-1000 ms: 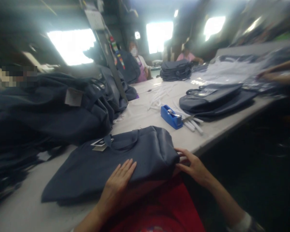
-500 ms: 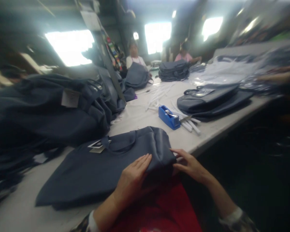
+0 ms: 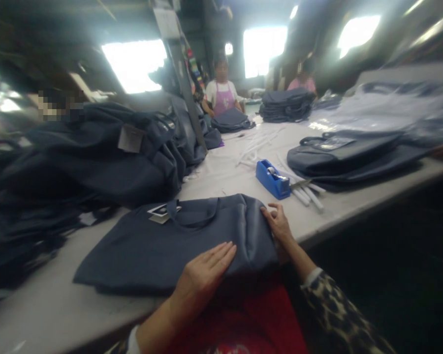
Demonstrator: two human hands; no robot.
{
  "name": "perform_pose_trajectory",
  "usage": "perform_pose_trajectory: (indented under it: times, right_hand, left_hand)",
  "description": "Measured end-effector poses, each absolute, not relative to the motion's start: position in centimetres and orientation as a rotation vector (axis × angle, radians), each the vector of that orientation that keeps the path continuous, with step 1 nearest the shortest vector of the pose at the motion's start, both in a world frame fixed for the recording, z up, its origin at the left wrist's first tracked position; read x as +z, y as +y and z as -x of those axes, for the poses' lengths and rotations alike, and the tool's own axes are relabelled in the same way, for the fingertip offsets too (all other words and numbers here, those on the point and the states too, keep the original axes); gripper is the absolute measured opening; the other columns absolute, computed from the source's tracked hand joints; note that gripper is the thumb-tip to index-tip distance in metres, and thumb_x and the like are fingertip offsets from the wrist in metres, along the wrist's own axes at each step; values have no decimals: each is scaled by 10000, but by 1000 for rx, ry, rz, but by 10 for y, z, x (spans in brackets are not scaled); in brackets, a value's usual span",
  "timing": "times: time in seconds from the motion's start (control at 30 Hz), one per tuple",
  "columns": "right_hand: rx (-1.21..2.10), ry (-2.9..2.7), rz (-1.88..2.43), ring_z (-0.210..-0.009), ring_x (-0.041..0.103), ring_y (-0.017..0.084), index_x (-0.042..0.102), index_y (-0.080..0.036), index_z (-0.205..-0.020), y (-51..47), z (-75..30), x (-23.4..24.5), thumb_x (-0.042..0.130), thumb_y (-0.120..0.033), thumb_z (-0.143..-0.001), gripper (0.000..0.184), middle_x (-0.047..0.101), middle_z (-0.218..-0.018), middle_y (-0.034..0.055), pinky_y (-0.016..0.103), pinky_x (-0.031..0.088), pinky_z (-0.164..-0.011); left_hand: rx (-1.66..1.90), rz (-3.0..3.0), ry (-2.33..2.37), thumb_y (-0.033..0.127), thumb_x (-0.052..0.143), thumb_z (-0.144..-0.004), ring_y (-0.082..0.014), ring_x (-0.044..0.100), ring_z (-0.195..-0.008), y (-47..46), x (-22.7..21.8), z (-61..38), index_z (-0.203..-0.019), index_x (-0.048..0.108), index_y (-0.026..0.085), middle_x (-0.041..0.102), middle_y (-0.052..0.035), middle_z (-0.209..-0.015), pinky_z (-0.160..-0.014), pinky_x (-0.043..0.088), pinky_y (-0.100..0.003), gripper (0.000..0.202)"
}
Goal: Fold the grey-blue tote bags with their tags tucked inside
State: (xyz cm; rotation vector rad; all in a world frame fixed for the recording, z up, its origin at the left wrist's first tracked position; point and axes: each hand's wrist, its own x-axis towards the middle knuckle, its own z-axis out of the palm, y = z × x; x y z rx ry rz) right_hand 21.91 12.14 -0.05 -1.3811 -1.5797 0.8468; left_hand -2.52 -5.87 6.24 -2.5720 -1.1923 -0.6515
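Note:
A flat dark blue fabric bag point(image 3: 162, 246) lies on the white table point(image 3: 221, 177) right in front of me, with a small paper tag point(image 3: 162, 212) near its handle. My left hand point(image 3: 206, 275) rests flat on the bag's near edge, fingers stretched out. At the bag's right side, my right hand point(image 3: 278, 223) touches the folded edge with its fingers curled against the cloth.
A big heap of dark blue bags point(image 3: 96, 157) fills the left of the table. A blue tape dispenser point(image 3: 272, 178) and white sticks point(image 3: 306, 192) lie behind my right hand. More bags point(image 3: 347, 152) lie at the right. Two other people point(image 3: 223, 93) work at the far end.
My right hand has moved up along the bag's right side, away from the near corner. My left hand stays flat on the near edge. The view has shifted a little.

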Motion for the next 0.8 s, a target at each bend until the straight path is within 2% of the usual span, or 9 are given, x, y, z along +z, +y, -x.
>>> perform_pose_trajectory:
  times: [0.07,0.13,0.2,0.27,0.4,0.47,0.57,0.7,0.8]
  right_hand:
    - [785,-1629,1379,-775,645,227,525,-197,-1189,126,-214,4,397,-805,-850,707,667,-869,42,356,506,-717]
    - [715,-1712,1374,-835,628,227,595,-225,-990,134,-206,9,400,-808,-846,631,664,-914,57,344,479,-754]
    - [637,-1783,1393,-809,589,225,559,-239,-750,143,-196,12,422,-809,-834,592,638,-821,52,334,436,-746]
    - [571,-1818,1434,-728,534,210,475,-247,-626,148,-187,11,440,-807,-825,595,576,-695,33,322,383,-697]
    - [510,-1814,1538,-598,423,174,417,-248,-550,159,-182,1,423,-772,-865,611,461,-559,-1,318,272,-607]
    - [501,-1804,1578,-578,394,164,416,-244,-534,165,-185,-2,420,-750,-889,617,441,-547,-8,318,246,-593]
    - [510,-1796,1606,-564,378,149,454,-231,-548,173,-186,-2,453,-733,-896,611,443,-556,-26,301,249,-586]
    - [546,-1751,1606,-549,390,144,462,-229,-539,179,-184,-2,510,-714,-875,592,447,-539,-32,297,286,-580]
    - [576,-1690,1554,-581,457,165,472,-235,-552,174,-189,4,462,-732,-876,593,495,-552,1,315,351,-605]
  left_hand:
    - [-627,2590,-1179,91,328,-1001,-196,559,-1324,-60,64,24,-1442,464,109,608,-121,-1404,-1071,522,-342,462]
    - [-617,2598,-1147,119,322,-1027,-195,591,-1288,-62,69,24,-1409,498,108,635,-119,-1371,-1041,542,-331,421]
    - [-617,2585,-1135,132,322,-1038,-194,618,-1255,-64,74,25,-1381,523,105,657,-120,-1339,-1015,557,-322,399]
    - [-621,2576,-1134,128,329,-1036,-190,632,-1234,-65,76,27,-1359,543,102,675,-124,-1310,-1011,558,-318,388]
    - [-686,2569,-1142,103,372,-1015,-167,696,-1114,-62,75,26,-1276,600,108,733,-109,-1192,-986,565,-301,347]
    - [-724,2519,-1188,86,388,-1005,-180,701,-1091,-65,75,20,-1273,602,109,736,-109,-1180,-1015,547,-339,344]
    - [-840,2430,-1249,55,459,-972,-224,649,-1165,-83,73,5,-1309,585,128,710,-126,-1227,-1080,486,-418,367]
    - [-1121,2605,-1224,121,568,-946,-189,690,-917,-109,53,-19,-1108,650,160,736,-90,-1006,-867,584,-310,186]
    - [-1100,2592,-1598,219,543,-975,-223,723,-960,-104,25,-31,-1219,620,180,731,-109,-1111,-827,617,-325,258]
